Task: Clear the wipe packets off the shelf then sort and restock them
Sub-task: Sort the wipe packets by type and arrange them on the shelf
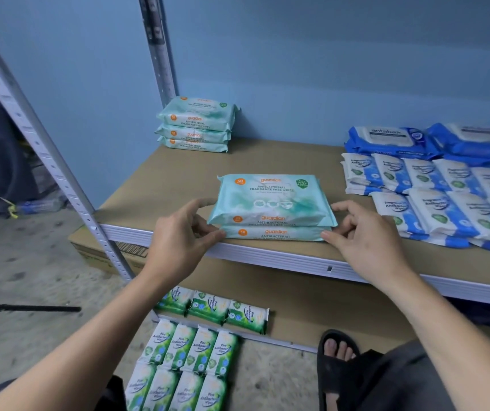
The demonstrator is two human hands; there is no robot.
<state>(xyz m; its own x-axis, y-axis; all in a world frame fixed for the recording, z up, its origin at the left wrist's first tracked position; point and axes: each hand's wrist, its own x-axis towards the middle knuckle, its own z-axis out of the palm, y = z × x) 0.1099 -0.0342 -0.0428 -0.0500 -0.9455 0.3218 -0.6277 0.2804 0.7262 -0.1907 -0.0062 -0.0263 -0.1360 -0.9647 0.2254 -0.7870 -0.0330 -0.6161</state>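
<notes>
Your left hand [178, 232] and right hand [365, 232] reach onto the shelf [163, 185], each pinching an end of the two-packet teal stack [273, 225] at its front edge. Squeeze unevenly and the top packet [270, 197] may skate off; nudge it toward you and it drops onto the green packets [190, 351] below.

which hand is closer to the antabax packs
Right. The right hand grips the right end of the front guardian stack, nearer the antabax packs; the left hand holds its left end.
</notes>
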